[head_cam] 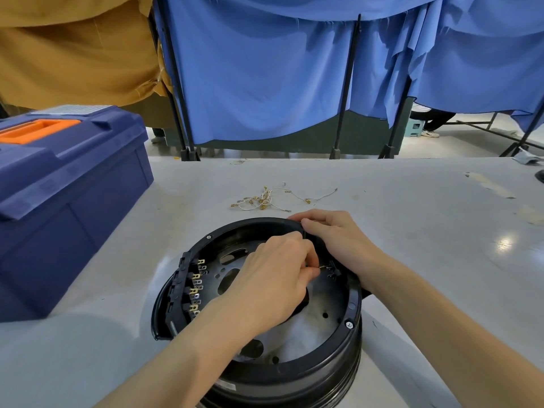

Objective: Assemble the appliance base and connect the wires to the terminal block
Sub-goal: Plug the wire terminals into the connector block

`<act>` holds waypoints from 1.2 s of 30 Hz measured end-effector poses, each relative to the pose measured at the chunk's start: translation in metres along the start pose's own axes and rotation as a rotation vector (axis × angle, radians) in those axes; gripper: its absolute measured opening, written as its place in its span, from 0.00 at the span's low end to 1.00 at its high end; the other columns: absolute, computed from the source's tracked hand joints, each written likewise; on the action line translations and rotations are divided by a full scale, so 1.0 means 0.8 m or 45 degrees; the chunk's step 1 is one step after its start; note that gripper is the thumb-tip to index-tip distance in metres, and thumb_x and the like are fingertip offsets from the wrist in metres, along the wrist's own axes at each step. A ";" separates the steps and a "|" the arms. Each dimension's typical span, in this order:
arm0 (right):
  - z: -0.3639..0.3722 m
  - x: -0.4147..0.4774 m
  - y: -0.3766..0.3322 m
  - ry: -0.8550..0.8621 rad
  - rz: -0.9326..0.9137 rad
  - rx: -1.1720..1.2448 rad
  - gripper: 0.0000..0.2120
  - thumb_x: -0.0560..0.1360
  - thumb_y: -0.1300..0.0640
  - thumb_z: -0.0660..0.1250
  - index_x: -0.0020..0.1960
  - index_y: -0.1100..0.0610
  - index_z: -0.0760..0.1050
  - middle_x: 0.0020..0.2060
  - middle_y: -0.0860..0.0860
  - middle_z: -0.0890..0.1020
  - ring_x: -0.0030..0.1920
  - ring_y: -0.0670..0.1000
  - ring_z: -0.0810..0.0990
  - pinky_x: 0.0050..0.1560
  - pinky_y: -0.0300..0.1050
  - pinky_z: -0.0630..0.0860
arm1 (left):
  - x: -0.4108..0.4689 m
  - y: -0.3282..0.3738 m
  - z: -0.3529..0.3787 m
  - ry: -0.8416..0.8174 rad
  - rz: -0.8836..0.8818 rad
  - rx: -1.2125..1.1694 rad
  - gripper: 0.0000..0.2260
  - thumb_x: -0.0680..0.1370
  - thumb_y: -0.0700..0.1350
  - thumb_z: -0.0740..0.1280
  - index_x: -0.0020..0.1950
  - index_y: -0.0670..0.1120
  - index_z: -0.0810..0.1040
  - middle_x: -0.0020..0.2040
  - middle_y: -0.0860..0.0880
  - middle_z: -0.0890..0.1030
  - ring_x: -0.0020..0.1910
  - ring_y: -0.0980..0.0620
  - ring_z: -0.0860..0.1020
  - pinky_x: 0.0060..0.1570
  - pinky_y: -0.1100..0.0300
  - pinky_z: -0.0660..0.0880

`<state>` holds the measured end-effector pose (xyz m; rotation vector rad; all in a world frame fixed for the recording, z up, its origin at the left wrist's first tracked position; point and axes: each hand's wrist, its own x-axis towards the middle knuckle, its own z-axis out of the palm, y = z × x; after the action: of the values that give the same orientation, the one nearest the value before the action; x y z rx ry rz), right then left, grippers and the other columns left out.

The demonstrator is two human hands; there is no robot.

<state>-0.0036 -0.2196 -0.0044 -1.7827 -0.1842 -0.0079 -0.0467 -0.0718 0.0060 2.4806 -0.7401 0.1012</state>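
The round black base (351, 304) is sat open side up on the grey table (426, 225), right in front of the person; the terminal block (182, 287), with its row of brass tabs, is fixed along the inner left edge. The left hand (273, 278) is curled in, and a tiny brass connector (323, 267) is pinched between thumb and fingertips, aimed at a small metal tab (334, 271) on the inner right wall; whether a wire trails from it can't be told, since that part is hidden by the hand. The rim is gripped at the far right by the right hand (332, 235), fingers wrapped over the edge, so the base is steadied.

Looks like 1 connector is being pushed on. To get it done well, the connector should be lined up flat with the tab before any force is applied; it's best pushed straight, not wiggled sideways, or the tab could get bent. The spare wires (265, 200) are piled in a tangle further back, well apart from the base; a blue toolbox (67, 195) is parked at the left.
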 end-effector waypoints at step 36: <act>0.000 -0.005 -0.005 0.039 0.075 0.024 0.13 0.80 0.65 0.60 0.49 0.57 0.84 0.39 0.52 0.86 0.39 0.45 0.84 0.40 0.36 0.78 | 0.010 0.005 -0.012 -0.094 0.079 0.123 0.12 0.76 0.51 0.71 0.55 0.46 0.81 0.44 0.53 0.75 0.48 0.52 0.74 0.50 0.55 0.73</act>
<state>-0.0082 -0.2191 -0.0008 -1.7675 -0.1092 0.0084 -0.0413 -0.0733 0.0175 2.5652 -0.8624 0.0694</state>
